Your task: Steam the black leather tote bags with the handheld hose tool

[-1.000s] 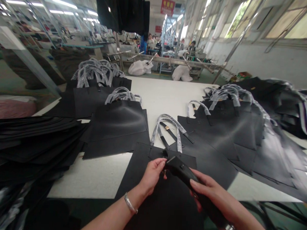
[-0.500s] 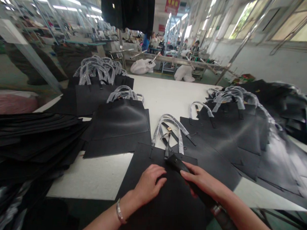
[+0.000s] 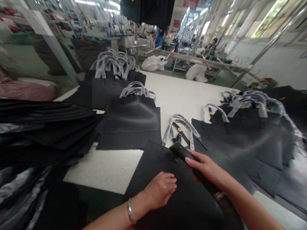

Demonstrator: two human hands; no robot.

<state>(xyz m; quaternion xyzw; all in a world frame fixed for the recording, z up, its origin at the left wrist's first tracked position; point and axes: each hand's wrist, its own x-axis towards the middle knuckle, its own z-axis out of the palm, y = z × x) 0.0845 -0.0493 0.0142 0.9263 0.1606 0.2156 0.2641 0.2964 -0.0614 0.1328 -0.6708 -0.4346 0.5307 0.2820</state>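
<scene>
A black bag (image 3: pixel 151 168) lies flat before me, with plastic-wrapped handles (image 3: pixel 185 118) beyond its top edge. A black strap with a gold-coloured clasp (image 3: pixel 179 129) rests between those handles. My left hand (image 3: pixel 162 189), with a silver bracelet at the wrist, is over the bag's middle, its fingers curled together; whatever is in them is hidden. My right hand (image 3: pixel 204 167) grips a long black piece with a flat end (image 3: pixel 179 149), held over the bag's top edge near a small black tab (image 3: pixel 175 159). Its exact kind is unclear. A metal fitting shows farther down it, near my right wrist.
Black bags with wrapped handles lie at left (image 3: pixel 130 114) and right (image 3: pixel 253 138) on the white table (image 3: pixel 166 90). A stack of black panels (image 3: pixel 42 134) is at far left. Dark pieces hang overhead (image 3: pixel 147 9). A slanted metal post (image 3: pixel 55 51) stands left; people sit farther back.
My left hand's fingers have curled in, and it has come slightly lower on the bag. The flat end in my right hand now covers the tab's upper part. The view has swung left.
</scene>
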